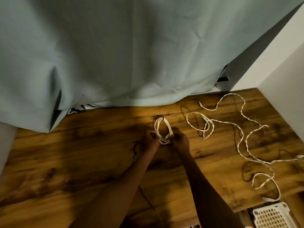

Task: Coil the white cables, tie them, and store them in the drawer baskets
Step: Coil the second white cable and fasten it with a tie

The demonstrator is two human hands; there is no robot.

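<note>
Both hands [165, 140] grip coiled cable [162, 130] over wooden table [82, 153].

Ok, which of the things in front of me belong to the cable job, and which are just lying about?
Job:
coiled cable, held by left hand and right hand
black tie on it
loose cables
white basket
spare ties

Lying about:
blue cloth

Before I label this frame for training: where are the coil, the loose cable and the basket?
coil [159, 127]: head view, left strands of the loop.
loose cable [243, 131]: head view, mid-length stretch.
basket [269, 218]: head view, perforated wall.
</note>
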